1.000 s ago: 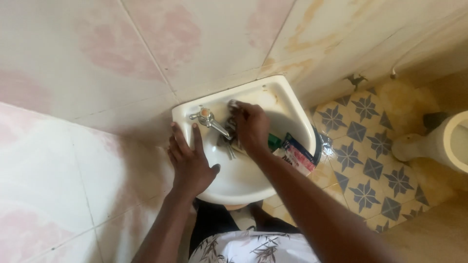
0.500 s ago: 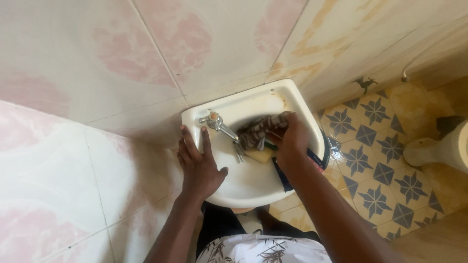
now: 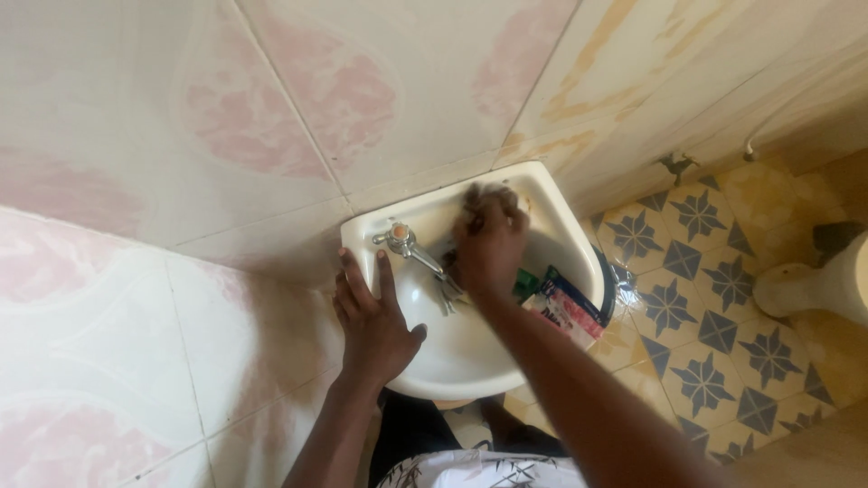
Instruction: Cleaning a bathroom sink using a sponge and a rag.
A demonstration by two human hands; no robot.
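Pale wall tiles (image 3: 181,117) with faded pink blotches fill the left and top of the view. Against them hangs a small white sink (image 3: 470,361), seen from above. The left hand (image 3: 372,318) lies flat on the sink's left rim, palm down, fingers spread and pointing toward the wall, holding nothing. Just beside its fingertips, at the back edge of the sink, stands a metal tap (image 3: 404,242) with an orange cap on top; its spout slants down over the basin. To the right of the tap, the right hand (image 3: 490,242) is bunched into a loose fist over the back of the basin, pressed on a brownish scrubbing pad (image 3: 479,194) that shows blurred above the knuckles; how firmly the fingers close on it cannot be told. The two hands are apart, with the tap between them. On the sink's right rim, just past the right forearm, lie a green item and a pink and blue packet (image 3: 571,305). Further right, the floor (image 3: 714,289) has yellow and blue star-patterned tiles, and the edge of a white toilet (image 3: 827,285) shows at the far right.
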